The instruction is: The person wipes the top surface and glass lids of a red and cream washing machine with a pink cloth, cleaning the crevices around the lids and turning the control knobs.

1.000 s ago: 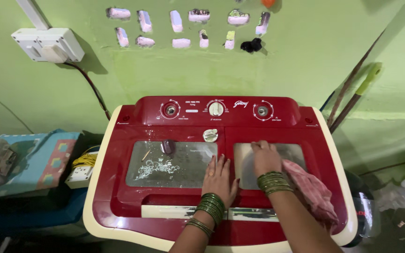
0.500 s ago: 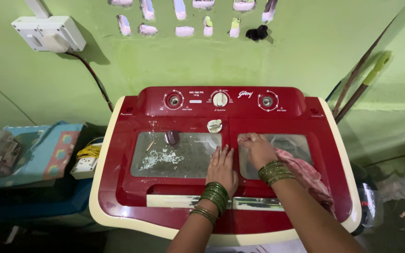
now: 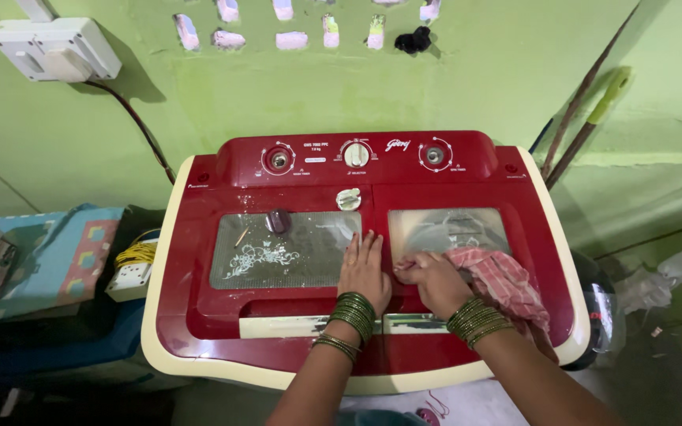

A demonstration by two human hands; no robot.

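A red twin-tub washing machine [image 3: 199, 260] with a cream rim fills the middle of the view. My left hand [image 3: 363, 272] lies flat, fingers apart, on the right edge of the left clear lid [image 3: 286, 248]. My right hand [image 3: 432, 282] is closed on a pink checked cloth [image 3: 503, 284] and presses it on the lower left part of the right clear lid [image 3: 451, 229]. Green bangles circle both wrists. Three knobs [image 3: 356, 154] sit on the back control panel.
A small purple object [image 3: 278, 221] and a thin stick lie on the left lid. A white socket box [image 3: 53, 49] with a cable hangs on the green wall. A white extension board [image 3: 129, 280] sits at the left. Long poles [image 3: 586, 118] lean at the right.
My right hand with the cloth has slid from the upper left of the right lid down toward its lower left. My left hand stays put. The camera has tilted down slightly.
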